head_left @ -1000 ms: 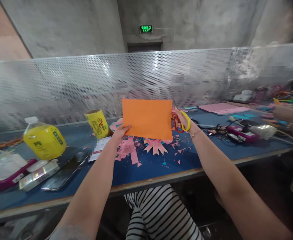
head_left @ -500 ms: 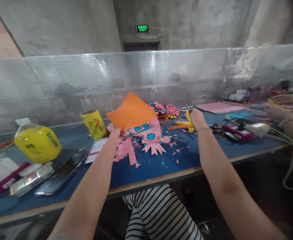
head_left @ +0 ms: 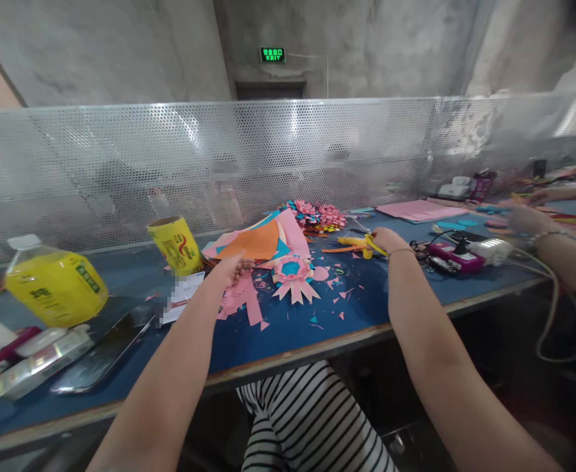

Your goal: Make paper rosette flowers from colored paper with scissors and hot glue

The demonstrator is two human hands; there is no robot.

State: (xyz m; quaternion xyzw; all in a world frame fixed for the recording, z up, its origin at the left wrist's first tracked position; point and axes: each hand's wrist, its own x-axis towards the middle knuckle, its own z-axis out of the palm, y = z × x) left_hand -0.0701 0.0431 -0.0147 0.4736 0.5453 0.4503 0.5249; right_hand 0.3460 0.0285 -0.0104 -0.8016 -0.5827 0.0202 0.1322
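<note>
My left hand [head_left: 232,267] is open, its fingers apart beside the near edge of an orange paper sheet [head_left: 252,242]. That sheet lies over blue and pink sheets [head_left: 295,235]. My right hand [head_left: 386,241] is closed on the yellow handle of a pair of scissors [head_left: 375,246], held low over the table; the blades are hard to make out. Between the hands lies a pink paper rosette [head_left: 295,275] with a blue centre and pale ribbon tails. Pink paper scraps [head_left: 248,301] spread below my left hand.
A yellow cardboard tube [head_left: 175,246], a bottle of yellow liquid [head_left: 56,282] and a phone [head_left: 103,357] stand or lie left. Finished paper flowers [head_left: 317,215] sit behind. Rightward are a purple power strip [head_left: 455,257], pink sheets [head_left: 420,210] and another person's hands [head_left: 533,223].
The raised orange sheet has come down onto the paper pile, and my left hand has let go of it. My right hand has lowered the scissors towards the table.
</note>
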